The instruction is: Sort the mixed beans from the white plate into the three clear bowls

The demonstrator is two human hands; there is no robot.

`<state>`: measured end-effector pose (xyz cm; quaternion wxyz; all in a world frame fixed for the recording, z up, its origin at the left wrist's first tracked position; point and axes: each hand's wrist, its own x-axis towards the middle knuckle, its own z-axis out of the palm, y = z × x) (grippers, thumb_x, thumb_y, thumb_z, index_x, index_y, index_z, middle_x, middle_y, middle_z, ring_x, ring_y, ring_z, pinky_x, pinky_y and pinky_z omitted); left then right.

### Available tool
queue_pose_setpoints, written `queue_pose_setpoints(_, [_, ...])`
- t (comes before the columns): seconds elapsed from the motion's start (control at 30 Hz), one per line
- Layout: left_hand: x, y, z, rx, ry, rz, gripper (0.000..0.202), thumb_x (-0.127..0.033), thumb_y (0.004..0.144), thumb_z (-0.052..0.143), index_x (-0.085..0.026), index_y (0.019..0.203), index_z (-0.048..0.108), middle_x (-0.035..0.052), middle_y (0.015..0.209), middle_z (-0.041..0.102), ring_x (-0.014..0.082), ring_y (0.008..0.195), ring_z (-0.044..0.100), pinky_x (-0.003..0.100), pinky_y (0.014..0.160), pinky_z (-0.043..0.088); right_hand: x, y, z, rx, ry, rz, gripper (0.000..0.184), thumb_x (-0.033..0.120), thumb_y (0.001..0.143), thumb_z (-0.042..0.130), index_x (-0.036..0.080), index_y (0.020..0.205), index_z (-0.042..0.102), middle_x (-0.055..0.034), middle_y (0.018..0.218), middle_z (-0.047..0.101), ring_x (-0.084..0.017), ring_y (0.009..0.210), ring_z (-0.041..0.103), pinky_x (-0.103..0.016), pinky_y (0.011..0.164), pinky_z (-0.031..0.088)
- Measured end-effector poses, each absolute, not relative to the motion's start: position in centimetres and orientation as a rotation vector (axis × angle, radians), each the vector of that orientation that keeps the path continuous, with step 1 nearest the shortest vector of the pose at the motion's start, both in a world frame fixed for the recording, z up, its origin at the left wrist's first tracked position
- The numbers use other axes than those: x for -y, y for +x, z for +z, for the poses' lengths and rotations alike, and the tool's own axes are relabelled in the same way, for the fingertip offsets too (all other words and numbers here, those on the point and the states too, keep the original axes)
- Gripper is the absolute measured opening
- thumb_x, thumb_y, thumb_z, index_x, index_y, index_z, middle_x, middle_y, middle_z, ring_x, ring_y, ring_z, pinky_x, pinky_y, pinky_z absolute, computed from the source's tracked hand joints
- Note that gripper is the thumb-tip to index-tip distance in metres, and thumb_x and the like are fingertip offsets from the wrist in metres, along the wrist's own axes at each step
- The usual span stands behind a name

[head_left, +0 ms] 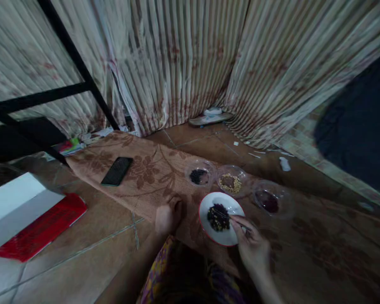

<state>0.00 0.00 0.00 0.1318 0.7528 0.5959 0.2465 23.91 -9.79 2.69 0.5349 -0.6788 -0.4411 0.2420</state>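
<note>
A white plate with a red rim (pixel 206 205) lies on a brown patterned cloth (pixel 152 169) on the floor, with a pile of dark mixed grains (pixel 218 217) in it. My right hand (pixel 251 245) rests at the plate's right edge, fingers pinched on a thin tool whose tip reaches into the pile. My left hand (pixel 167 216) is curled into a loose fist on the cloth left of the plate. Beyond the plate stand three clear bowls: one with black grains (pixel 199 175), one with yellowish grains (pixel 230 183), one with dark red grains (pixel 269 202).
A black phone (pixel 117 171) lies on the cloth at the left. A red and white flat box (pixel 31 219) sits on the tiled floor further left. Striped curtains hang behind, with a black metal frame (pixel 69 55) at the left and a sandal (pixel 210 117) by the curtain.
</note>
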Motion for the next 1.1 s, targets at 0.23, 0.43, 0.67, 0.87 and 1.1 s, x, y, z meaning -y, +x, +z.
queue_pose_setpoints(0.23, [0.1, 0.1, 0.2, -1.742, 2.173, 0.713, 0.017, -0.023, 0.094, 0.051, -0.022, 0.098, 0.067, 0.0031, 0.110, 0.069, 0.0156, 0.090, 0.067, 0.024, 0.076, 0.050, 9.6, 23.7, 2.1, 1.136, -1.556, 0.549, 0.019, 0.039, 0.083, 0.067, 0.023, 0.091, 0.074, -0.0063, 0.098, 0.074, -0.020, 0.094, 0.068, -0.035, 0.087, 0.054])
queue_pose_setpoints(0.43, [0.1, 0.1, 0.4, -1.710, 2.175, 0.718, 0.016, -0.022, 0.094, 0.051, -0.022, 0.096, 0.066, 0.0030, 0.108, 0.068, 0.0154, 0.091, 0.067, 0.024, 0.078, 0.051, 9.4, 23.7, 2.1, 1.167, -1.538, 0.519, 0.019, 0.039, 0.083, 0.068, 0.023, 0.092, 0.075, -0.0072, 0.100, 0.073, -0.021, 0.095, 0.068, -0.036, 0.086, 0.054])
queue_pose_setpoints(0.67, [0.1, 0.1, 0.2, -1.714, 2.168, 0.743, 0.015, -0.021, 0.093, 0.052, -0.022, 0.095, 0.066, 0.0024, 0.111, 0.068, 0.0153, 0.093, 0.067, 0.024, 0.080, 0.052, 9.4, 24.0, 1.6, 1.201, -1.541, 0.499, 0.020, 0.039, 0.084, 0.067, 0.024, 0.093, 0.075, -0.0064, 0.101, 0.074, -0.020, 0.095, 0.068, -0.033, 0.085, 0.054])
queue_pose_setpoints(0.87, [0.1, 0.1, 0.3, -1.707, 2.164, 0.732, 0.016, -0.021, 0.094, 0.051, -0.022, 0.097, 0.066, 0.0026, 0.109, 0.068, 0.0150, 0.093, 0.067, 0.023, 0.080, 0.052, 9.4, 24.3, 1.8, 1.235, -1.576, 0.441, 0.023, 0.043, 0.082, 0.068, 0.023, 0.090, 0.075, -0.0068, 0.094, 0.075, -0.021, 0.089, 0.070, -0.034, 0.082, 0.056])
queue_pose_setpoints(1.1, [0.2, 0.1, 0.4, -1.721, 2.153, 0.713, 0.016, -0.021, 0.094, 0.050, -0.022, 0.098, 0.066, 0.0029, 0.110, 0.068, 0.0152, 0.090, 0.068, 0.024, 0.078, 0.051, 9.7, 24.3, 1.8, 1.206, -1.571, 0.481, 0.024, 0.043, 0.082, 0.067, 0.022, 0.091, 0.075, -0.0076, 0.099, 0.075, -0.021, 0.092, 0.070, -0.034, 0.082, 0.056])
